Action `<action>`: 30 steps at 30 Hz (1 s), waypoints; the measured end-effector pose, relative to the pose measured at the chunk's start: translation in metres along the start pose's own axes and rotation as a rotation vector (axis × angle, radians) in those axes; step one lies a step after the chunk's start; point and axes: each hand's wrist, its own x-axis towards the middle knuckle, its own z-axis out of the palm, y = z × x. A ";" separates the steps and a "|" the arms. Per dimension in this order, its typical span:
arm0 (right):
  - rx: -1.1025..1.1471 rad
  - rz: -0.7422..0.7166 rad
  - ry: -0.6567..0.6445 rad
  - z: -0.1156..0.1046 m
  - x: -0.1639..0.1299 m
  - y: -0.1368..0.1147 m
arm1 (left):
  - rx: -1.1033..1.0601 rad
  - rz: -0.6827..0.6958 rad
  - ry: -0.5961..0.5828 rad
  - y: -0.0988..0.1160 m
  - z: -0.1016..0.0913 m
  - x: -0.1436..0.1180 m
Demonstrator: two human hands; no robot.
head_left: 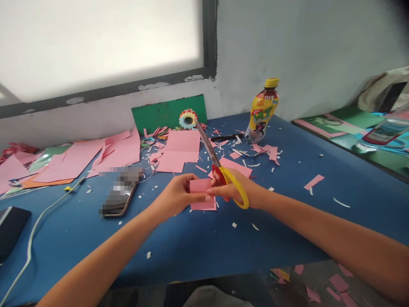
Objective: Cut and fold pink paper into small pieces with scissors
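Observation:
My left hand (179,195) pinches a small folded piece of pink paper (201,194) just above the blue table (287,221). My right hand (234,191) also touches that paper's right edge while holding scissors (220,168) with red and yellow handles. The scissor blades are closed and point up and away toward the wall.
Pink paper sheets (180,149) and scraps litter the table. A phone (119,194) lies left of my hands with a white cable (35,226). A drink bottle (263,111), a black pen (226,137), a paper flower (188,119) and a green card (166,113) stand further back.

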 end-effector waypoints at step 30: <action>0.114 -0.057 0.188 -0.004 0.001 0.000 | -0.213 -0.109 0.089 -0.006 -0.004 -0.007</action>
